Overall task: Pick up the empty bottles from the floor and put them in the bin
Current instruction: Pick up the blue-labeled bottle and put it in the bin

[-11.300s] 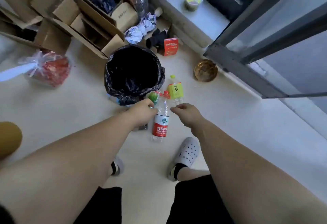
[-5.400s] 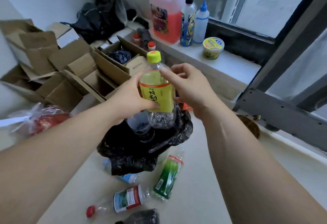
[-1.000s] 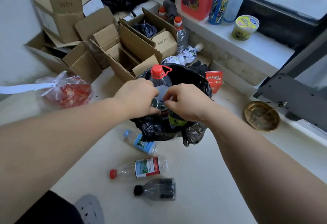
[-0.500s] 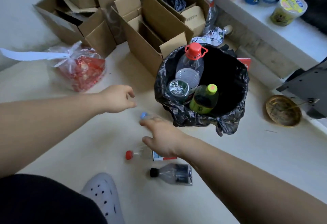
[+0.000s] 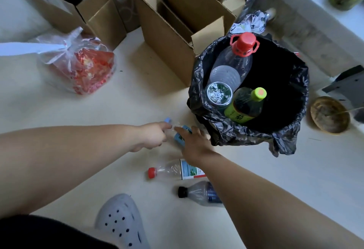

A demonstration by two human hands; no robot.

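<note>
A black-lined bin (image 5: 295,79) stands on the floor at the right. It holds a large clear bottle with a red cap (image 5: 236,59), a green-labelled bottle (image 5: 246,107) and a third bottle standing bottom-up (image 5: 218,95). Just left of the bin lies a clear blue-capped bottle (image 5: 178,135). My left hand (image 5: 151,136) touches its neck end and my right hand (image 5: 194,144) lies over its labelled body, fingers apart. Nearer to me on the floor lie a red-capped bottle (image 5: 171,171) and a black-capped bottle (image 5: 199,192), partly under my right forearm.
Open cardboard boxes (image 5: 177,32) crowd the floor behind the bin. A clear bag with red contents (image 5: 86,67) lies at the left. A brass dish (image 5: 330,114) sits right of the bin. My white perforated shoe (image 5: 122,221) is at the bottom.
Both hands have come away from the bin and moved down to the blue-capped bottle beside it. The camera has leaned closer to the floor.
</note>
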